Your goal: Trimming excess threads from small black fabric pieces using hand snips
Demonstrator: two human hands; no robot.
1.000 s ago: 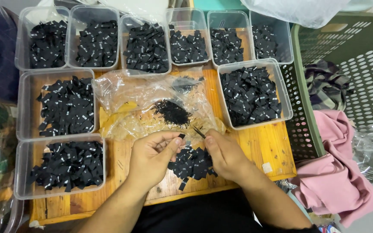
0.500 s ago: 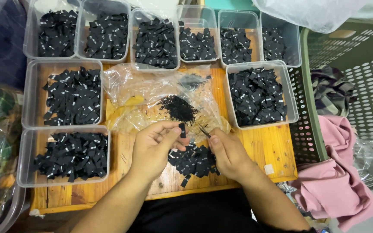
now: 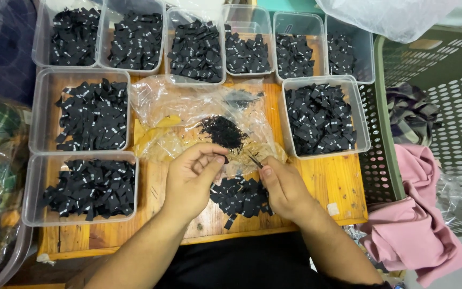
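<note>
Single head-worn view, looks steeply down, near top-down, onto wooden table point(image 3: 338, 187). Close range: both forearms enter from bottom edge, left hand point(image 3: 191, 179) and right hand point(image 3: 284, 187) near frame centre. Clear tubs point(image 3: 44, 107) fill top and left; green basket point(image 3: 455, 107) cut by right edge. No second view.

Label pile point(image 3: 240, 196) between both hands.
</note>
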